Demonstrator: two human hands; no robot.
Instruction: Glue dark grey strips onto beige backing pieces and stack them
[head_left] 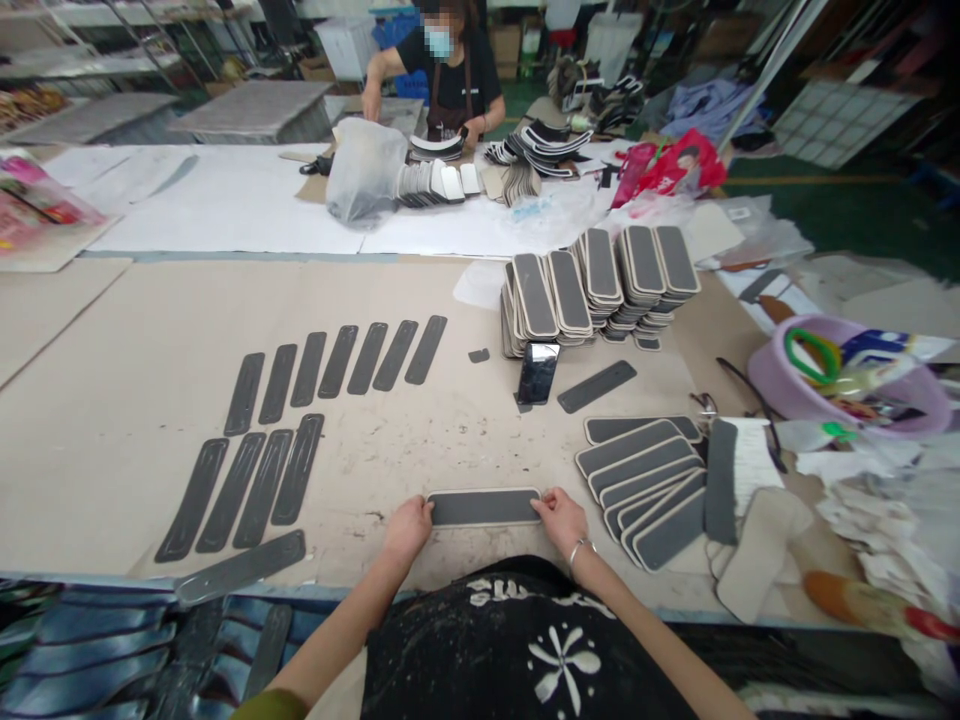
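Note:
A dark grey rectangular pad with a pale border [484, 507] lies level before me near the table's front edge. My left hand [410, 525] pinches its left end, and my right hand [562, 520], with a bracelet at the wrist, pinches its right end. Fanned out to the right is a group of similar bordered pads [645, 485]. Dark strips with a shiny outline [255, 490] stand in two slanted rows to the left. One more dark strip [244, 565] sits across the front edge there.
Tall stacks of bordered pads [600, 280] rise at the back right, with a phone [538, 372] propped before them. A purple basin [780, 375] of tools and a brush [847, 598] are at the right. Across the white table [262, 220] a masked co-worker [450, 80] handles parts.

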